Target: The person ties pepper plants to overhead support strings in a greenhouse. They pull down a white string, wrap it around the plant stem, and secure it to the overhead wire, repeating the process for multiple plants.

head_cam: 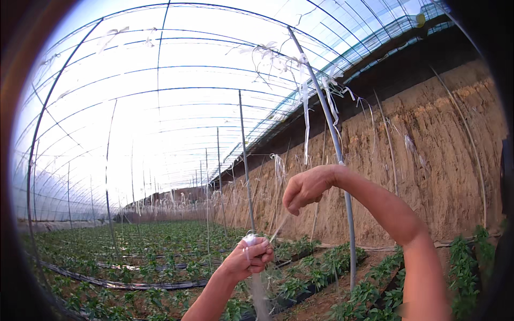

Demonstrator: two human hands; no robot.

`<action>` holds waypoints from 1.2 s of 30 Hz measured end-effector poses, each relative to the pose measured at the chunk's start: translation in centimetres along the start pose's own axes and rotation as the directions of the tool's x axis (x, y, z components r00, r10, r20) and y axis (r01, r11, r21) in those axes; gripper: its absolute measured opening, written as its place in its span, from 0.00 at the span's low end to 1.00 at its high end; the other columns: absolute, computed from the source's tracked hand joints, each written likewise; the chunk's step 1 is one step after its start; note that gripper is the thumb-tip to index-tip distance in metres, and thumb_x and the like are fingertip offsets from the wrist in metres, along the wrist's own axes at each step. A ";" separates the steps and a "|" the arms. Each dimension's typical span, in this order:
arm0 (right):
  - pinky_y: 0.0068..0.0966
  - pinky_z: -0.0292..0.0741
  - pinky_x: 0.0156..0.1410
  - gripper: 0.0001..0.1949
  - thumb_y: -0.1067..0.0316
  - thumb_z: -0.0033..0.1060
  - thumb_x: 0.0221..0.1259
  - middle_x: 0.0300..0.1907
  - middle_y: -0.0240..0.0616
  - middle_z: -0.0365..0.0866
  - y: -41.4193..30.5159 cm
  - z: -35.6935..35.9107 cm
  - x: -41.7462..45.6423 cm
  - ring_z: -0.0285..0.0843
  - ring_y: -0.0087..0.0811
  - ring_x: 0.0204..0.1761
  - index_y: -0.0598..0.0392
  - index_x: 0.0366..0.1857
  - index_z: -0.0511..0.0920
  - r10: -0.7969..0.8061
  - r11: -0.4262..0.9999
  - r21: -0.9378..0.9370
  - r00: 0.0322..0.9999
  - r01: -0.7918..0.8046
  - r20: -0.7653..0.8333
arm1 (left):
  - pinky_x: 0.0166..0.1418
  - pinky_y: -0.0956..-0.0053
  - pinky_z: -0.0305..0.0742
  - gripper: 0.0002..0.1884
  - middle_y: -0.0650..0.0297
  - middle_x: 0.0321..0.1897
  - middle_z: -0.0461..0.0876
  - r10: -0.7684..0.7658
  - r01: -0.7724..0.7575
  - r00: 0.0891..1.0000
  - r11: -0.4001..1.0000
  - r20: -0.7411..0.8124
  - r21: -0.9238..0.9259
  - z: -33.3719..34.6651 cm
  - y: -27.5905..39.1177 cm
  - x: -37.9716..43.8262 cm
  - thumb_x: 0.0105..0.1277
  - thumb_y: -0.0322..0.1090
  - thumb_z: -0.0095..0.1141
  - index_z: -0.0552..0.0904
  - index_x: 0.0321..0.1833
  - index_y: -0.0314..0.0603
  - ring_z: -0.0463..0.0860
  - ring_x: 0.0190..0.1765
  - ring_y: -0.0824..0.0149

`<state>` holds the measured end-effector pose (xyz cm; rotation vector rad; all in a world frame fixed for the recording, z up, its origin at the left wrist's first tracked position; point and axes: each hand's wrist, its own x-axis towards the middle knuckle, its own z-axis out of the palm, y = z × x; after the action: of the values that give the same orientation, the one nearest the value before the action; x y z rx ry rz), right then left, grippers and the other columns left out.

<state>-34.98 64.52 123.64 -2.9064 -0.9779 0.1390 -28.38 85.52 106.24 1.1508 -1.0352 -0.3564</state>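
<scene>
My left hand (253, 257) is low in the middle of the view, closed around a bundle of white plastic twine (249, 240). Loose pale strands (260, 295) hang below it. Higher and to the right, my right hand (307, 190) bends down at the wrist with its fingers pinched together. A thin strand of twine (279, 228) runs taut between the two hands. Behind my right forearm stands a grey metal post (329, 120), with white plastic strips (306, 120) hanging from a wire near its upper part.
Rows of leafy green plants (168, 240) grow between strips of black plastic mulch (120, 285). A rough earthen wall (433, 160) rises at the right. Thin metal posts (245, 160) stand along the greenhouse, under curved roof bars (180, 88).
</scene>
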 end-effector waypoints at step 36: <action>0.28 0.69 0.23 0.04 0.72 0.57 0.55 0.22 0.35 0.74 3.8 1.8 -10.2 0.76 0.31 0.21 0.56 0.28 0.72 -0.865 0.488 -0.842 0.004 0.229 -0.501 | 0.18 0.82 0.54 0.08 0.69 0.20 0.68 0.969 -0.940 0.245 0.247 -0.039 0.233 8.8 33.7 22.6 0.64 0.32 0.45 0.77 0.38 0.39 0.60 0.17 0.76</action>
<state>-40.98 55.40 122.14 -1.6712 -1.9297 -1.9748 -32.48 78.50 146.98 0.4403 -1.4351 0.8722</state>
